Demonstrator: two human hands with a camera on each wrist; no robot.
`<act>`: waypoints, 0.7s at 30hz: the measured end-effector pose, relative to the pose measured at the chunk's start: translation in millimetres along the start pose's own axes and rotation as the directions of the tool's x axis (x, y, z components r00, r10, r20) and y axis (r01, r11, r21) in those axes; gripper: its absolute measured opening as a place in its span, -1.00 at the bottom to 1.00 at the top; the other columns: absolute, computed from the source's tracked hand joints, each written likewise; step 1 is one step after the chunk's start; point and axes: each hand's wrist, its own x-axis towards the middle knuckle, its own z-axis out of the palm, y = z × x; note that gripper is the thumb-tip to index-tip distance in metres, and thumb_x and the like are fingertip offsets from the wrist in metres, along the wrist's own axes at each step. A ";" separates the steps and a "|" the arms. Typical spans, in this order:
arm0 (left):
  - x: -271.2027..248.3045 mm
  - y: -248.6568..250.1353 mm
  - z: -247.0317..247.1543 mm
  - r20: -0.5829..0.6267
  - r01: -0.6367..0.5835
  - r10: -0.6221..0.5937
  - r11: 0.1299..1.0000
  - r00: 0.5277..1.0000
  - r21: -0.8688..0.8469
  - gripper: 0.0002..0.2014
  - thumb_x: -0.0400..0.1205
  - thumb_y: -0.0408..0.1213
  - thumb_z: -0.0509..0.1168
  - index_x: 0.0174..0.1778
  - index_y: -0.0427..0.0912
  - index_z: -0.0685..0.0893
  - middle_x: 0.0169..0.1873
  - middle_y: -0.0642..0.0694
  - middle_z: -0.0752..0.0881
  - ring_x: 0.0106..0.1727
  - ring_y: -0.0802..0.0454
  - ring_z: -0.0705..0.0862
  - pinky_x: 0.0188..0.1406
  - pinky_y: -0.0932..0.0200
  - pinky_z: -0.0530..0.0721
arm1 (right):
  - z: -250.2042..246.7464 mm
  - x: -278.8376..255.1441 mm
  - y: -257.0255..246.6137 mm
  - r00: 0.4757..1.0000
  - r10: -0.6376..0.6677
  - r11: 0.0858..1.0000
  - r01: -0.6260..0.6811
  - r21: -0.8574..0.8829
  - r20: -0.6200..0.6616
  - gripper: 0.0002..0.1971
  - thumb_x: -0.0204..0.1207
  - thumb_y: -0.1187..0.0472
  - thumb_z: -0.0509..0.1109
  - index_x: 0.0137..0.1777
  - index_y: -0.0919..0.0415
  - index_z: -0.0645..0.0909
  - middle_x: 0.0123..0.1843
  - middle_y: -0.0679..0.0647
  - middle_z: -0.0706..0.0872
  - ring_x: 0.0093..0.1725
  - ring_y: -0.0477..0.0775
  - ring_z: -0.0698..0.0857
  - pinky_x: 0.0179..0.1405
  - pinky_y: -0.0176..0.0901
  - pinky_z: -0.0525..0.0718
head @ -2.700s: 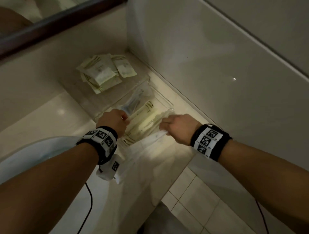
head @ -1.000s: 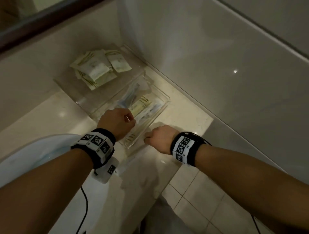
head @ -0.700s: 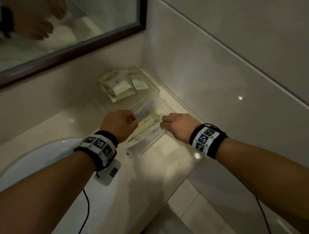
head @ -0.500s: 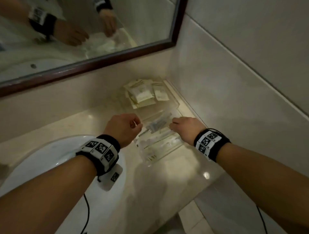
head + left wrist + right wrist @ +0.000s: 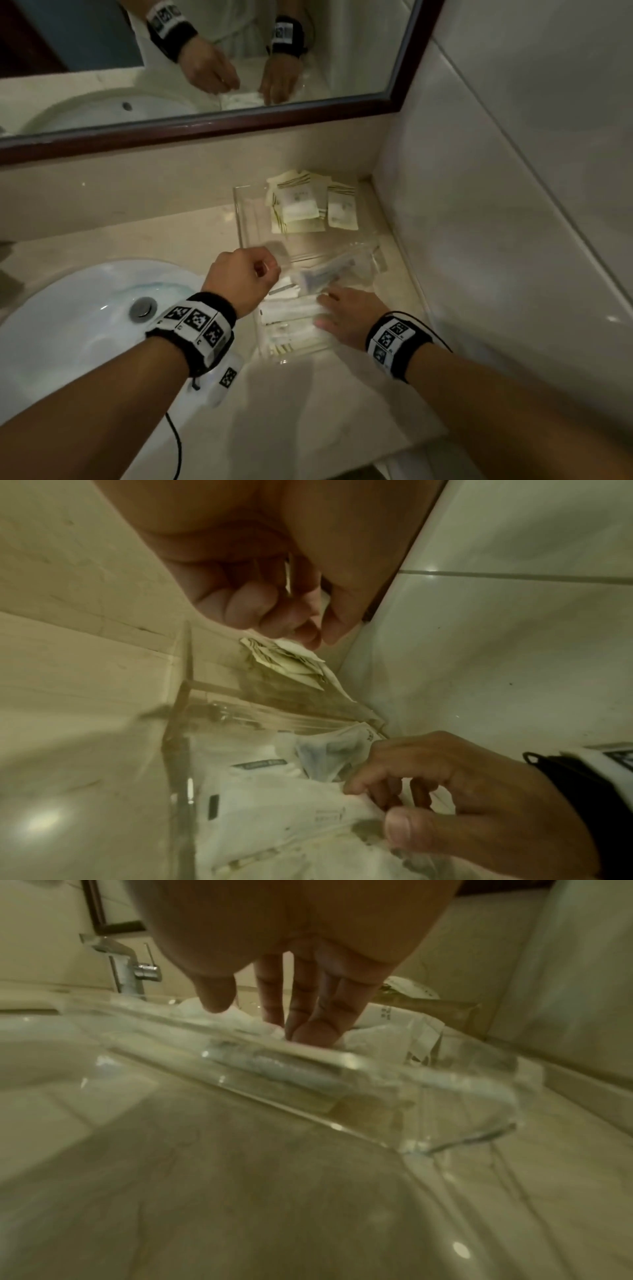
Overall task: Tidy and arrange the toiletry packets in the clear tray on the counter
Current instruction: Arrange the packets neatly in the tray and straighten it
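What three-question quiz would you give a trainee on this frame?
1. True or false: the right hand is lifted clear of the tray.
2. Where do the beige sachets lie? A: near compartment. B: far compartment. C: in the left hand.
3. Fill in: the left hand pinches a small white ____.

Key:
1. False. Its fingers press the near pile in the tray.
2. B.
3. packet.
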 end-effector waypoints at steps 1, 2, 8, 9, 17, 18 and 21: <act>-0.2 3.4 2.4 -0.004 0.006 -0.006 1.000 1.000 -0.008 -0.85 0.60 -0.11 0.39 -0.30 0.13 0.70 -0.39 0.13 0.72 -0.29 0.08 0.67 -0.26 0.22 0.50 | 0.0 1.1 0.6 1.000 -0.003 1.000 0.003 0.008 -0.017 -0.55 0.60 -0.22 0.16 0.28 0.06 0.54 0.30 0.06 0.61 0.21 0.19 0.64 0.03 0.03 0.58; -0.4 6.5 4.0 -0.010 0.013 -0.013 1.000 1.000 -0.013 -0.87 0.60 -0.11 0.39 -0.28 0.12 0.70 -0.38 0.13 0.72 -0.28 0.06 0.67 -0.26 0.21 0.50 | -2.2 2.1 1.9 0.999 -0.003 1.000 0.003 0.010 -0.052 -0.55 0.60 -0.25 0.15 0.25 0.04 0.59 0.29 0.02 0.64 0.20 0.16 0.66 0.02 -0.01 0.58; 14.5 16.3 -0.2 -0.114 0.003 -0.011 0.998 0.993 -0.069 -0.88 0.62 -0.23 0.35 -0.21 0.01 0.75 -0.31 0.11 0.74 -0.26 0.02 0.71 -0.23 0.20 0.58 | -44.1 22.5 19.7 0.914 0.219 0.951 -0.122 0.284 -0.343 -0.51 0.51 -0.24 -0.02 -0.04 0.03 0.65 -0.09 0.01 0.72 -0.11 0.15 0.70 -0.12 0.00 0.66; 20.2 17.0 -1.7 -0.135 -0.008 -0.002 0.997 0.991 -0.075 -0.90 0.62 -0.24 0.35 -0.18 -0.02 0.77 -0.27 0.08 0.76 -0.24 0.01 0.73 -0.18 0.18 0.63 | -51.8 29.0 25.3 0.878 0.250 0.936 -0.112 0.334 -0.408 -0.59 0.53 -0.17 0.07 -0.09 0.07 0.66 -0.16 0.03 0.70 -0.18 0.17 0.68 -0.18 0.01 0.68; 88.3 36.7 4.4 -0.212 -0.088 0.064 0.990 0.975 -0.106 -0.83 0.62 -0.25 0.41 0.10 -0.05 0.81 0.12 -0.05 0.75 0.05 0.01 0.75 0.04 0.20 0.60 | -114.2 73.7 54.9 0.836 0.350 0.907 -0.190 0.375 -0.422 -0.74 0.58 0.10 0.37 0.20 0.16 0.68 0.11 0.14 0.72 0.01 0.12 0.68 -0.13 -0.21 0.51; 96.1 37.7 7.7 -0.210 -0.092 0.070 0.991 0.975 -0.097 -0.82 0.61 -0.25 0.42 0.12 -0.05 0.80 0.15 -0.06 0.73 0.07 0.00 0.74 0.05 0.20 0.59 | -116.9 80.9 56.7 0.855 0.341 0.913 -0.203 0.354 -0.391 -0.73 0.60 0.08 0.36 0.23 0.16 0.65 0.16 0.14 0.70 0.01 0.10 0.67 -0.12 -0.23 0.47; 114.4 37.5 17.9 -0.159 -0.090 0.084 0.995 0.984 -0.031 -0.73 0.59 -0.23 0.45 0.22 -0.04 0.77 0.26 -0.08 0.70 0.16 -0.09 0.72 0.17 0.08 0.65 | -118.6 96.5 59.6 0.872 0.375 0.903 -0.266 0.337 -0.315 -0.68 0.62 0.05 0.33 0.30 0.17 0.57 0.28 0.16 0.62 0.13 0.17 0.65 0.00 -0.17 0.53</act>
